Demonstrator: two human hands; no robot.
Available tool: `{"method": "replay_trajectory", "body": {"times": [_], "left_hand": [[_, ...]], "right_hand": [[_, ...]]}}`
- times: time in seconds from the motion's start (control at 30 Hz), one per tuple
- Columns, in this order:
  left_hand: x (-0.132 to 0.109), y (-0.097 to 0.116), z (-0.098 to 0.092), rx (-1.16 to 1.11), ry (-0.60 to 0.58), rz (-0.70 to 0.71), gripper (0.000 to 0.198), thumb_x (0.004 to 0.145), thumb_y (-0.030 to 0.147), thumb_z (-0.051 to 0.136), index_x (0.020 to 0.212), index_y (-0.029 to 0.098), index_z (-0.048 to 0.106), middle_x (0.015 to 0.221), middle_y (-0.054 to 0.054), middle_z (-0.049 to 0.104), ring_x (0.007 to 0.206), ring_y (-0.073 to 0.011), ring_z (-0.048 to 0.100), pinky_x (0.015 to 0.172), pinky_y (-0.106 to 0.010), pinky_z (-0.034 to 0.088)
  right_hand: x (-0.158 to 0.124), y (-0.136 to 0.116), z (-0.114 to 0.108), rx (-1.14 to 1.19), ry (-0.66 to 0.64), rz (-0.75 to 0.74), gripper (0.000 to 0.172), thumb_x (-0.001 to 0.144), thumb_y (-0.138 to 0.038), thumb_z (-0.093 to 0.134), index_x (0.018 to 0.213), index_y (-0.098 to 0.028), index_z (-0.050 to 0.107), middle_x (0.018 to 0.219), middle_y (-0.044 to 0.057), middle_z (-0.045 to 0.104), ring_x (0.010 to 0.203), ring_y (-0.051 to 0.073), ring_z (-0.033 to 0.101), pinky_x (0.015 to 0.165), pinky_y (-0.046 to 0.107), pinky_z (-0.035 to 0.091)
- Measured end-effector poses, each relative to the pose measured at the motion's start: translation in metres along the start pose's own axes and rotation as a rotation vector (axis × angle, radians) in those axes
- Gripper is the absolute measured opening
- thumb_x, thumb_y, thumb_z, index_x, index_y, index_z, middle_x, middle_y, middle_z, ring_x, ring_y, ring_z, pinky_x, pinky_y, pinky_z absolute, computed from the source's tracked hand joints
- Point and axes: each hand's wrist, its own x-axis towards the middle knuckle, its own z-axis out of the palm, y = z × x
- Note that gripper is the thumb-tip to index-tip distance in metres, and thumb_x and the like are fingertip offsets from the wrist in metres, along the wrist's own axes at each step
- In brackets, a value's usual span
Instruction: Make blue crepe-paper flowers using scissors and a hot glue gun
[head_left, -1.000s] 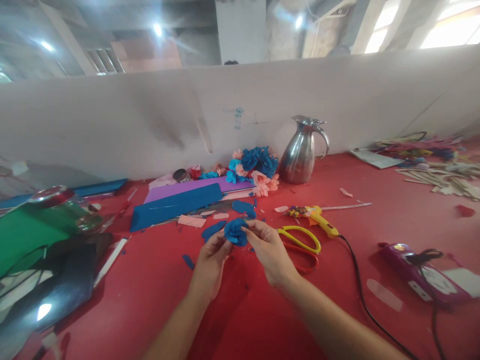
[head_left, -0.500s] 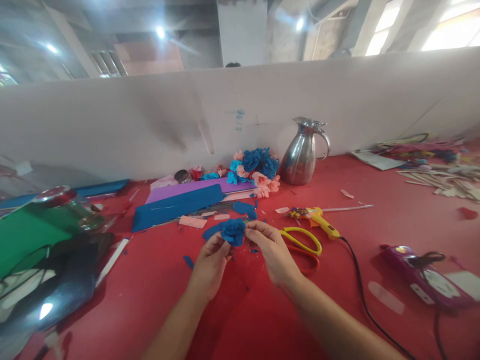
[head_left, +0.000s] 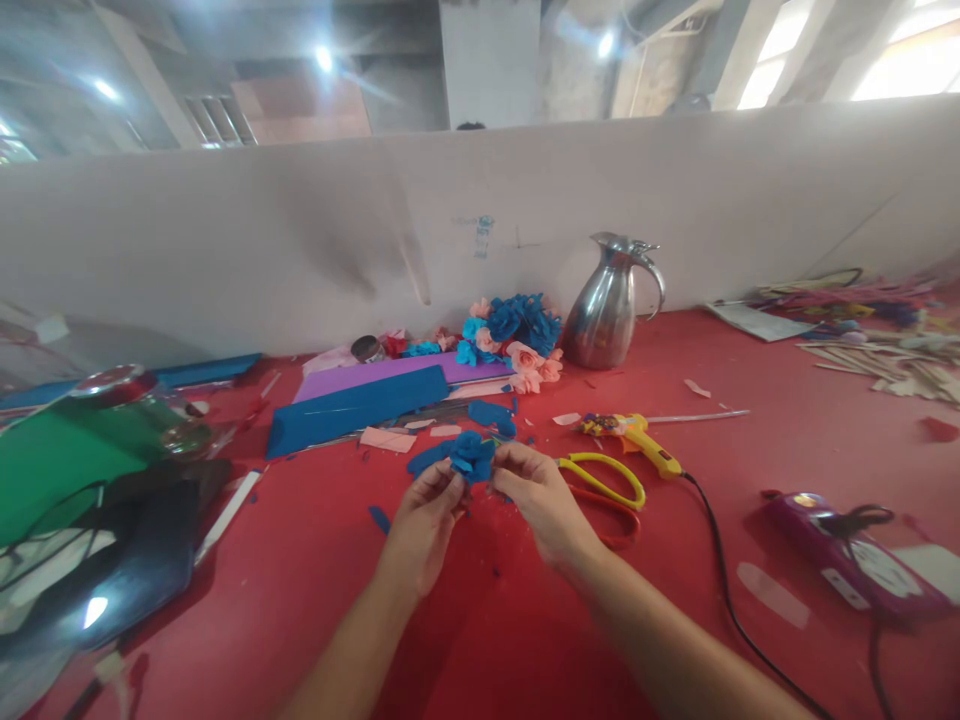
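A blue paper flower [head_left: 472, 456] is held up between my two hands over the red table. My left hand [head_left: 425, 515] pinches it from below on its left side. The fingertips of my right hand [head_left: 534, 490] are closed on the flower's right edge. Just behind lie blue paper petals [head_left: 491, 416] and another blue piece [head_left: 427, 458]. Yellow- and red-handled scissors [head_left: 611, 478] rest right of my right hand, their blades hidden. Beyond them is a yellow hot glue gun [head_left: 637, 438] with a clear glue stick in it.
Finished paper flowers [head_left: 521, 335] and a steel jug [head_left: 609, 300] stand by the white partition [head_left: 300, 240]. Blue sheets [head_left: 360, 408] lie behind my left hand. A glass jar [head_left: 150, 405] is at left, a purple power strip [head_left: 847, 550] at right, with the glue gun's black cord [head_left: 716, 560] nearby.
The blue flower has been turned and tilted between my fingers, so its petals now face another way. My hands stay in nearly the same place; the view shifts slightly.
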Motion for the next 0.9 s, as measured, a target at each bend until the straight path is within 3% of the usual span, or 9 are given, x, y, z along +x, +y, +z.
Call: {"method": "replay_trajectory", "body": {"times": [0.23, 0.67, 0.9], "left_hand": [[-0.001, 0.000, 0.001, 0.057, 0.040, 0.058, 0.023, 0.059, 0.029, 0.082, 0.069, 0.019, 0.064, 0.065, 0.004, 0.057, 0.059, -0.0087, 0.050, 0.061, -0.022, 0.040], [-0.002, -0.001, -0.001, 0.356, 0.040, 0.259, 0.010, 0.075, 0.029, 0.068, 0.075, 0.020, 0.064, 0.071, 0.003, 0.059, 0.069, -0.0121, 0.051, 0.067, -0.021, 0.040], [-0.004, 0.004, 0.001, 0.514, 0.067, 0.324, 0.010, 0.077, 0.029, 0.065, 0.072, 0.020, 0.063, 0.070, 0.001, 0.059, 0.071, -0.0155, 0.054, 0.070, -0.024, 0.041]], "right_hand": [[0.003, 0.009, -0.004, -0.014, -0.039, -0.013, 0.015, 0.061, -0.029, 0.072, 0.064, -0.019, 0.063, 0.063, -0.003, 0.060, 0.063, 0.013, 0.052, 0.066, 0.026, 0.040], [0.007, 0.020, -0.007, -0.103, -0.048, -0.076, 0.018, 0.063, -0.031, 0.075, 0.076, -0.020, 0.068, 0.078, 0.002, 0.069, 0.072, 0.018, 0.061, 0.071, 0.030, 0.046], [0.006, 0.017, -0.006, -0.110, -0.058, -0.085, 0.015, 0.065, -0.031, 0.073, 0.075, -0.020, 0.067, 0.079, 0.003, 0.069, 0.075, 0.019, 0.061, 0.075, 0.032, 0.046]]}}
